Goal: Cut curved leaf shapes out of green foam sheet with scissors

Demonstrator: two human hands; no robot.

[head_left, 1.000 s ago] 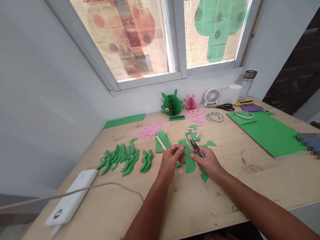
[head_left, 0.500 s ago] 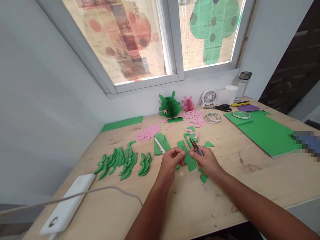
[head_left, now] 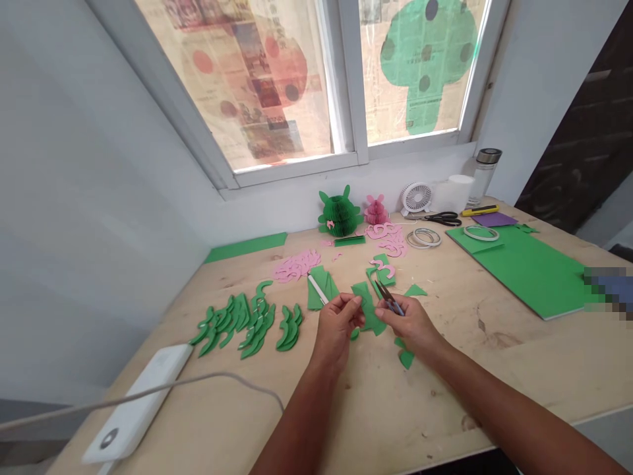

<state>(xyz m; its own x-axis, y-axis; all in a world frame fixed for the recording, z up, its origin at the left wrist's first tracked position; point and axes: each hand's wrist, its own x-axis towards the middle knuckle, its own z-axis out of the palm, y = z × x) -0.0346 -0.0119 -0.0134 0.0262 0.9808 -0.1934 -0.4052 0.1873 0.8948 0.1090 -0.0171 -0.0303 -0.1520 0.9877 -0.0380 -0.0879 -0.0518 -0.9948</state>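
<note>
My left hand [head_left: 337, 326] is closed in a pinch at the edge of a piece of green paper [head_left: 366, 307]; its fingers partly hide the paper. In my right hand [head_left: 405, 318] is a small pair of scissors [head_left: 388, 295] with dark blades and blue handles, pointing up and away to the left. Green paper scraps [head_left: 406, 358] lie below the right hand. Just beyond the left hand, a white pen-like tool [head_left: 317, 289] rests on folded green paper [head_left: 329, 280]. Curved green cut-outs [head_left: 289, 328] lie in overlapping groups to the left.
Pink cut-outs [head_left: 297, 265] lie farther back. Green [head_left: 340, 214] and pink [head_left: 376, 211] paper figures stand by the wall, near a small fan [head_left: 416, 198]. Black-handled scissors [head_left: 445, 218], tape rolls [head_left: 424, 238] and green sheets [head_left: 534, 277] are right. A white power bank [head_left: 141, 399] and cable [head_left: 217, 375] are left.
The view has shifted slightly. The green paper between my hands has moved a little, and my hands have drawn slightly apart. The scissors stay in my right hand.
</note>
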